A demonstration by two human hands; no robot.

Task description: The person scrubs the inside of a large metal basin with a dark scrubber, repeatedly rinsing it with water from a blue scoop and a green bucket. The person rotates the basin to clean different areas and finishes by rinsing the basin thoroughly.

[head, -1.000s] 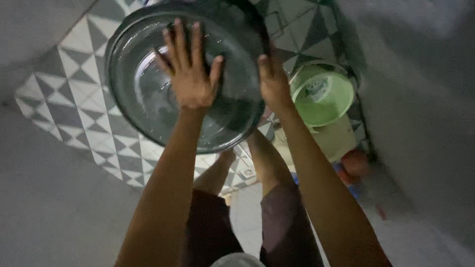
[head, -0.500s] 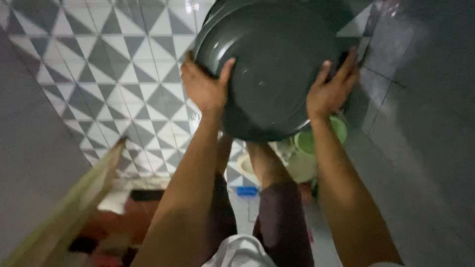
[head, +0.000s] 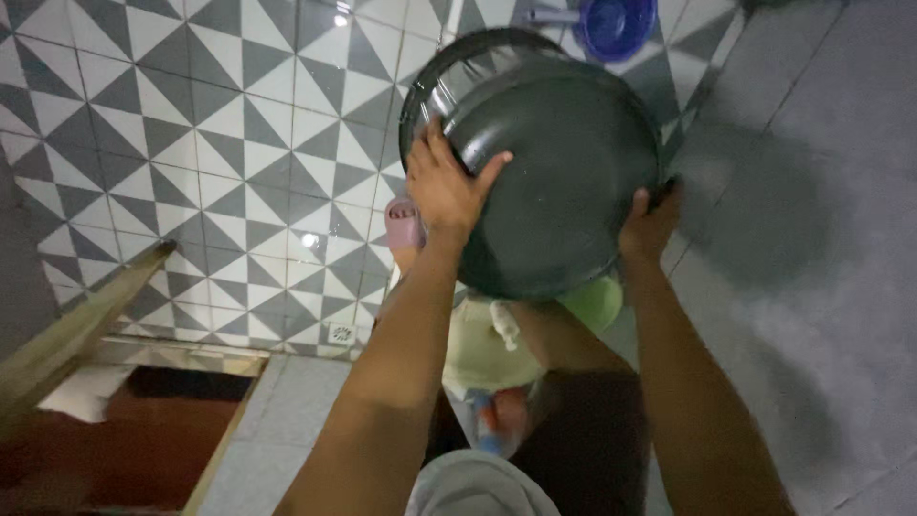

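Both grips on basin [head: 554, 162]: left hand [head: 447, 189] underside, right hand [head: 650, 225] rim

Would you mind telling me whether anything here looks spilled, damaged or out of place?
Nothing looks spilled or damaged. The left hand and right hand hold the dark basin tilted steeply above the patterned tile floor.
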